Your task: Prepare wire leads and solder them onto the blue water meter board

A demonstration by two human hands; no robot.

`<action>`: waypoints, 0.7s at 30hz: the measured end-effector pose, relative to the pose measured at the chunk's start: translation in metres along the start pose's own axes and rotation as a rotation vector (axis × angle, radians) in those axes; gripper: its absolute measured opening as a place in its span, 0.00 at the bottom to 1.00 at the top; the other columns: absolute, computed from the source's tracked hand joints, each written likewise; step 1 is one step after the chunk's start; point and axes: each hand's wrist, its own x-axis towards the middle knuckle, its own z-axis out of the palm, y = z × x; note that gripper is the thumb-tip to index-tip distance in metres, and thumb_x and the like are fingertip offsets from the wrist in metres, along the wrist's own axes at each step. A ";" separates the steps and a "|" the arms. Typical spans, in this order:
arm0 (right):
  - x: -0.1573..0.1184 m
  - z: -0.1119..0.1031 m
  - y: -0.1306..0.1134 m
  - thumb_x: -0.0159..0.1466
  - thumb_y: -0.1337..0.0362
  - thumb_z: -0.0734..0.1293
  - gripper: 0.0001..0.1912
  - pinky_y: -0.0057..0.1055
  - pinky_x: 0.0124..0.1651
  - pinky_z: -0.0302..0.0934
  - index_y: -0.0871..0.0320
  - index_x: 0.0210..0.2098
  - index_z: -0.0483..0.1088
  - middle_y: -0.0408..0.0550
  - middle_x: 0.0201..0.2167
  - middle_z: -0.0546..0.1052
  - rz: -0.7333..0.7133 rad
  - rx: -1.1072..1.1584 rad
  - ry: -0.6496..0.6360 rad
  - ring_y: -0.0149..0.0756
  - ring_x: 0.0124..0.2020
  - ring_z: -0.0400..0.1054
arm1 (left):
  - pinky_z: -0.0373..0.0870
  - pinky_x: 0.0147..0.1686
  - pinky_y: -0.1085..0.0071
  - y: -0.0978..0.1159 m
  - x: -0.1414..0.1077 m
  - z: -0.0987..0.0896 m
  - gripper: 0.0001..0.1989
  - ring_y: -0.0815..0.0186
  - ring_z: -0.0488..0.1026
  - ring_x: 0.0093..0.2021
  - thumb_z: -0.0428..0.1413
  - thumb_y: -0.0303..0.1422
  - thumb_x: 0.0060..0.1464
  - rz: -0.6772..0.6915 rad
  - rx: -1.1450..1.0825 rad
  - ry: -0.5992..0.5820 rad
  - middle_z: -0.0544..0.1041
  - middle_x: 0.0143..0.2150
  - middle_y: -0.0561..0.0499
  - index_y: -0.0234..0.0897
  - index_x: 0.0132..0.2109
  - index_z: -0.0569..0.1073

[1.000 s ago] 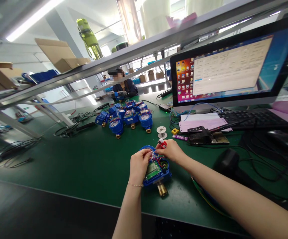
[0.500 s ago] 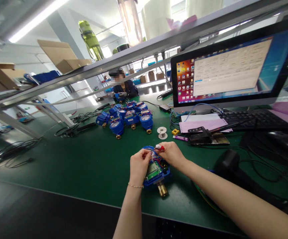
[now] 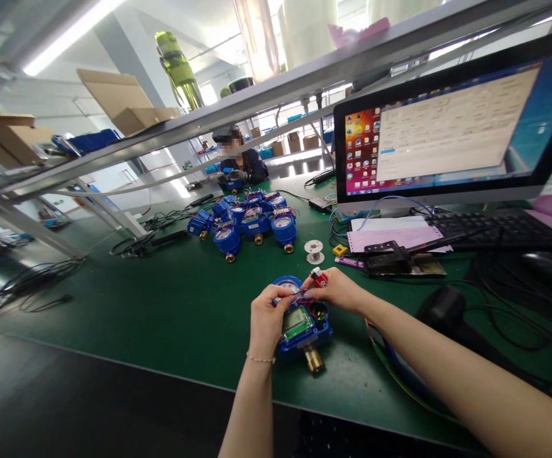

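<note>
A blue water meter (image 3: 321,331) with an open housing lies before me on the green table. Its green circuit board with a small display (image 3: 297,320) faces up, and a brass fitting (image 3: 314,360) points toward me. Above the board, my left hand (image 3: 268,315) pinches thin wires (image 3: 299,294) between thumb and fingertips. Closed around a red lighter (image 3: 320,277) with a pale top, my right hand (image 3: 340,291) also has its fingertips at the same wires. Fingers partly hide the wire ends and the meter's round dial (image 3: 285,283).
Several blue meters (image 3: 255,226) stand grouped farther back. A solder wire spool (image 3: 314,252), a yellow block (image 3: 339,250) and a purple tube (image 3: 349,262) lie beyond my right hand. A monitor (image 3: 457,137), keyboard (image 3: 500,229) and black scanner (image 3: 442,308) occupy the right. A person (image 3: 244,165) sits opposite.
The lighter has turned more upright in my right hand, and that hand's fingertips have come down to the wires. My left hand keeps its pinch. The view has shifted slightly.
</note>
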 end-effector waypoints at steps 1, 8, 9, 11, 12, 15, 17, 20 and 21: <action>-0.001 -0.001 0.000 0.49 0.55 0.69 0.16 0.23 0.19 0.46 0.64 0.29 0.74 0.39 0.15 0.66 0.001 0.026 -0.013 0.22 0.16 0.52 | 0.65 0.38 0.71 0.000 0.000 0.000 0.03 0.67 0.71 0.32 0.57 0.30 0.45 0.008 -0.002 -0.003 0.75 0.29 0.54 0.37 0.27 0.74; -0.001 0.001 0.005 0.48 0.54 0.69 0.16 0.24 0.24 0.53 0.63 0.24 0.71 0.41 0.18 0.69 -0.093 0.091 0.015 0.24 0.19 0.57 | 0.64 0.39 0.70 -0.003 -0.002 0.000 0.04 0.67 0.70 0.33 0.56 0.30 0.46 0.011 -0.002 -0.012 0.74 0.28 0.53 0.37 0.26 0.74; 0.000 0.002 0.007 0.49 0.54 0.69 0.15 0.25 0.26 0.55 0.63 0.24 0.72 0.42 0.19 0.70 -0.113 0.087 0.032 0.25 0.21 0.59 | 0.64 0.39 0.70 -0.003 -0.002 0.000 0.04 0.67 0.70 0.33 0.56 0.30 0.46 0.005 -0.002 -0.013 0.74 0.28 0.53 0.37 0.26 0.73; 0.000 0.004 0.009 0.49 0.54 0.69 0.15 0.26 0.30 0.58 0.62 0.26 0.72 0.43 0.22 0.73 -0.152 0.077 0.079 0.27 0.24 0.62 | 0.64 0.38 0.71 -0.003 -0.002 0.000 0.04 0.67 0.70 0.33 0.55 0.30 0.47 -0.010 0.000 -0.011 0.74 0.28 0.53 0.36 0.27 0.73; 0.000 0.005 0.011 0.49 0.55 0.70 0.15 0.26 0.32 0.59 0.62 0.27 0.72 0.44 0.24 0.73 -0.171 0.069 0.104 0.28 0.25 0.64 | 0.64 0.37 0.71 -0.003 -0.002 0.000 0.04 0.66 0.70 0.33 0.55 0.30 0.47 -0.017 0.001 -0.010 0.74 0.28 0.53 0.36 0.27 0.73; -0.002 0.007 0.011 0.51 0.55 0.69 0.14 0.27 0.32 0.60 0.61 0.29 0.73 0.44 0.26 0.75 -0.225 0.034 0.147 0.30 0.27 0.66 | 0.64 0.36 0.71 -0.002 -0.002 0.000 0.05 0.67 0.70 0.32 0.56 0.31 0.47 -0.034 0.004 -0.007 0.74 0.27 0.53 0.36 0.27 0.73; -0.003 0.008 0.009 0.52 0.55 0.68 0.13 0.26 0.31 0.59 0.60 0.27 0.73 0.45 0.25 0.75 -0.255 0.001 0.149 0.30 0.27 0.66 | 0.65 0.35 0.71 -0.001 -0.002 0.000 0.05 0.67 0.70 0.31 0.56 0.32 0.46 -0.042 0.006 -0.004 0.74 0.27 0.53 0.36 0.27 0.73; -0.005 0.008 0.006 0.54 0.57 0.66 0.12 0.26 0.31 0.59 0.60 0.26 0.74 0.45 0.24 0.75 -0.284 -0.040 0.154 0.30 0.26 0.66 | 0.65 0.35 0.71 0.001 -0.002 0.000 0.05 0.67 0.70 0.31 0.56 0.32 0.46 -0.050 0.004 0.001 0.74 0.27 0.53 0.36 0.27 0.74; -0.005 0.008 0.006 0.54 0.57 0.66 0.12 0.26 0.31 0.59 0.60 0.26 0.74 0.45 0.24 0.75 -0.288 -0.050 0.159 0.31 0.26 0.66 | 0.65 0.35 0.71 0.001 -0.002 0.000 0.05 0.67 0.70 0.31 0.56 0.32 0.46 -0.053 0.003 0.002 0.75 0.27 0.53 0.35 0.27 0.74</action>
